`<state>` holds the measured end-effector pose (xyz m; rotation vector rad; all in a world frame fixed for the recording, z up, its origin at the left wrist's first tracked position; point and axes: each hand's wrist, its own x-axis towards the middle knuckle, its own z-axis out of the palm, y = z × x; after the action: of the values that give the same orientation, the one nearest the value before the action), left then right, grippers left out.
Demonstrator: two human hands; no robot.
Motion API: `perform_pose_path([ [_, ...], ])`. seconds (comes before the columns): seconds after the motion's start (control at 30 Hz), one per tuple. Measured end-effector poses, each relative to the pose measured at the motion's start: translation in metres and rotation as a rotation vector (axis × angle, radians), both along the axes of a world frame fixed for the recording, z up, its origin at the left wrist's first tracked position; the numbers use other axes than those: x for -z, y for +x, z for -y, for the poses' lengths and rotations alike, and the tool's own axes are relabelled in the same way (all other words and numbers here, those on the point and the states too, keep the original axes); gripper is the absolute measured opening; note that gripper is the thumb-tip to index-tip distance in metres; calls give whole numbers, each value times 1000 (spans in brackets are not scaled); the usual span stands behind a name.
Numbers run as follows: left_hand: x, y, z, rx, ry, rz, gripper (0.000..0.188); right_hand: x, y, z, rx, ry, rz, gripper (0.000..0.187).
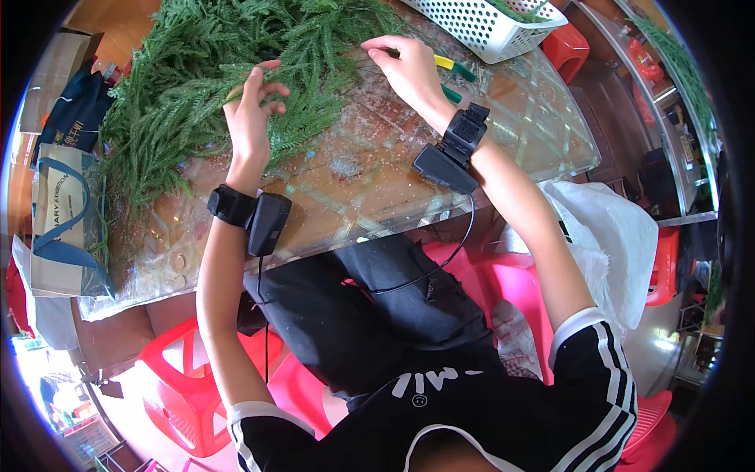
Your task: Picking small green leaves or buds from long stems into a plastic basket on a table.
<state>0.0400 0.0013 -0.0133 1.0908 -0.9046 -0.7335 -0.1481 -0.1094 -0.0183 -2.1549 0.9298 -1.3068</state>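
Observation:
A large heap of green artificial pine sprigs [228,47] covers the far left and middle of the table. Over its near part is my left hand [253,106], fingers apart and partly bent, with sprigs behind and beneath them; I see nothing gripped there. At the heap's right edge my right hand [409,69] has thumb and forefinger brought together in a pinch. Whatever lies between those fingertips, if anything, is too small to make out. Partly hidden behind the right hand rests a tool with yellow and green handles [458,71].
The table [346,200] has a clear cover over a criss-cross pattern, with pale crumbs scattered on it. A white perforated basket [491,35] stands at the far right. A paper bag with blue handles [63,236] hangs by the left edge. Red stools [185,393] are below.

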Motion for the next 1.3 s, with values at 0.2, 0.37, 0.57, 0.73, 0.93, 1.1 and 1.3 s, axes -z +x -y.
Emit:
perform_pose_path([
  [0.2, 2, 2, 1, 34, 33, 7, 30, -1, -9, 8, 69, 69, -46, 20],
  [0.37, 3, 1, 1, 69, 105, 126, 29, 3, -6, 17, -7, 138, 253, 22],
  [0.57, 4, -2, 2, 74, 212, 204, 29, -3, -8, 18, -29, 288, 342, 22],
  [0.73, 8, 2, 4, 36, 203, 303, 26, -2, -10, 13, -14, 302, 317, 21],
  [0.93, 11, 4, 5, 67, 156, 481, 20, -2, -8, 16, -46, 295, 349, 21],
  [1.1, 5, -10, 1, 162, 199, 513, 14, 2, -11, 23, -55, 326, 404, 21],
  [1.3, 1, -16, -4, 229, 158, 554, 11, 0, -16, 25, -133, 397, 423, 19],
])
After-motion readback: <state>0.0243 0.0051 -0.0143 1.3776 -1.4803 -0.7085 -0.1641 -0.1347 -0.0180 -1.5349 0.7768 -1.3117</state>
